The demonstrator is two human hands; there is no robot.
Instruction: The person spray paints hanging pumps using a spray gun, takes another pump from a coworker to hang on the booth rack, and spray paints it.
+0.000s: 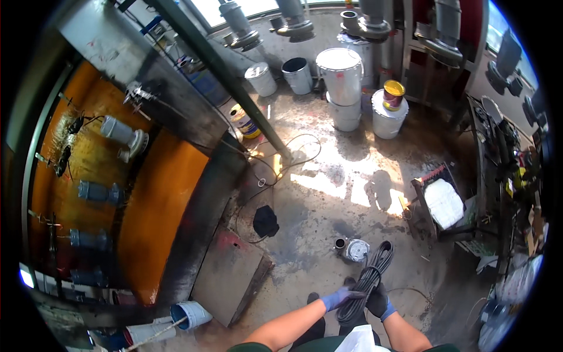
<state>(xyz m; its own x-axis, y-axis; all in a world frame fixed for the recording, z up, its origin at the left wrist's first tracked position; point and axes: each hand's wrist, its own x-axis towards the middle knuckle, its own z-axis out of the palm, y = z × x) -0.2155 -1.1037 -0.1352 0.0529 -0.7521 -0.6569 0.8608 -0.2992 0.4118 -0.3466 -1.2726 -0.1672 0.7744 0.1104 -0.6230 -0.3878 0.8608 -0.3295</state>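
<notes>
A long bundle of coiled black cable (373, 274) is held in front of my body, its looped far end pointing away from me and a strand wound around its middle. My left hand (341, 297), in a blue-grey glove, closes on the bundle from the left. On the other side my right hand (378, 301), in a dark glove with a blue cuff, grips it too; some fingers of both hands are hidden by the cable. Just beyond the cable, a small grey pump (356, 250) stands on the floor.
To the left, grey pumps (101, 192) hang before an orange-coated booth wall (167, 193). A raised metal plate (227, 276) and a black rag (265, 222) lie nearby. White buckets (340, 73) stand at the back. A stool with a white pad (444, 203) is at right; more pumps hang overhead.
</notes>
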